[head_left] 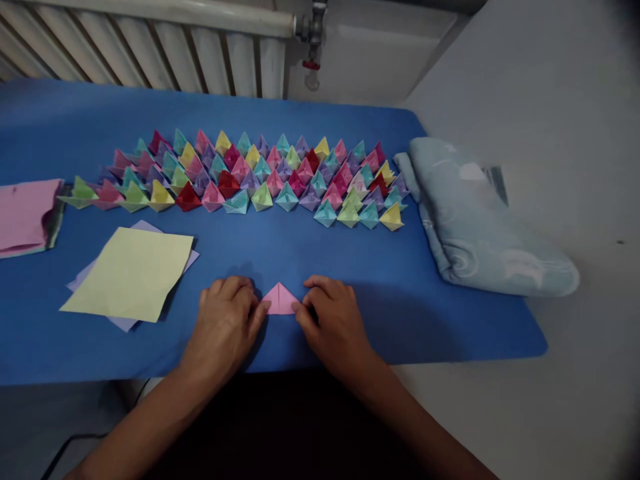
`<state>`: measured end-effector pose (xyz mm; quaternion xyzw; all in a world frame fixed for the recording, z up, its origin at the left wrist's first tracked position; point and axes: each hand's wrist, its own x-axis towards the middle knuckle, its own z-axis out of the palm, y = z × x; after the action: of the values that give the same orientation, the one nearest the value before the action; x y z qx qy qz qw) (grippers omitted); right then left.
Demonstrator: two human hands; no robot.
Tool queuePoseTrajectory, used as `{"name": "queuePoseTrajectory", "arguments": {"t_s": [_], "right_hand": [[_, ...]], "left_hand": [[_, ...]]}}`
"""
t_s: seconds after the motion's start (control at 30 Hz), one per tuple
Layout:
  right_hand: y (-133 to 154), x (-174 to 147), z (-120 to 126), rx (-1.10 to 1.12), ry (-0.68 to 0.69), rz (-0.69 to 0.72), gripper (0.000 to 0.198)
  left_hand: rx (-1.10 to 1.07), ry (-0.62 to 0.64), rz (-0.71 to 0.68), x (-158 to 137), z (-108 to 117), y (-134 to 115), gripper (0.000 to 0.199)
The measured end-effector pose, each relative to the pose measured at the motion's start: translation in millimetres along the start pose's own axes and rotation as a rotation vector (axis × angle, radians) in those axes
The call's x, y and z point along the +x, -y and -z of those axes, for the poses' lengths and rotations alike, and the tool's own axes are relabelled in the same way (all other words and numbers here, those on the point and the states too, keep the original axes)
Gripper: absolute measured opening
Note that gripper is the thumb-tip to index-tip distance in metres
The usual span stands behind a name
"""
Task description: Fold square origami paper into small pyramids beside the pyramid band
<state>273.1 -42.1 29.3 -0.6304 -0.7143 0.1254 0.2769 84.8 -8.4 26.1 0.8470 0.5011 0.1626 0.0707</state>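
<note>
A small folded piece of pink paper, triangular with a crease down its middle, lies near the front of the blue table. My left hand pinches its left corner, thumb on top and fingers curled. At the opposite corner, my right hand grips it between thumb and curled fingers. Left of my hands rests a loose stack of square paper, a yellow sheet over purple sheets. Beyond the hands stand rows of folded paper boats in many colours.
The blue table has rounded right corners. A folded grey-blue blanket lies over its right edge by the wall. Pink folded cloth or paper sits at the far left. Behind the table are a radiator and a valve.
</note>
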Motion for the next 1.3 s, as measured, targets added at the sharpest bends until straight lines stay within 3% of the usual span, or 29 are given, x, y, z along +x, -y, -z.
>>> {"name": "queuePoseTrajectory", "arguments": {"t_s": [0.47, 0.6, 0.73, 0.87, 1.1, 1.2, 1.3], "right_hand": [[-0.2, -1.9, -1.7, -0.018, 0.014, -0.01, 0.018], [0.7, -2.1, -1.3, -0.016, 0.021, -0.017, 0.018], [1.3, -2.3, -1.4, -0.034, 0.021, -0.028, 0.017], [-0.5, -3.2, -1.7, -0.052, 0.016, -0.043, 0.018], [-8.8, -4.6, 8.4, -0.093, 0.013, -0.051, 0.015], [-2.6, -2.3, 17.5, -0.052, 0.014, 0.051, 0.008], [7.2, 0.0, 22.7, 0.038, 0.149, 0.303, 0.022]], "left_hand": [[0.046, -0.016, -0.01, 1.4, -3.2, 3.6, 0.031], [0.082, -0.072, -0.034, -2.2, -4.7, 2.1, 0.025], [0.141, -0.16, -0.217, -6.2, -2.6, -4.2, 0.017], [0.162, -0.101, -0.42, -9.6, 3.1, -8.0, 0.027], [0.241, -0.099, -0.441, -18.5, 9.8, -12.5, 0.039], [0.225, -0.111, -0.434, -20.3, 9.1, -13.9, 0.038], [0.184, -0.123, -0.423, -21.6, 6.1, -12.3, 0.035]]}}
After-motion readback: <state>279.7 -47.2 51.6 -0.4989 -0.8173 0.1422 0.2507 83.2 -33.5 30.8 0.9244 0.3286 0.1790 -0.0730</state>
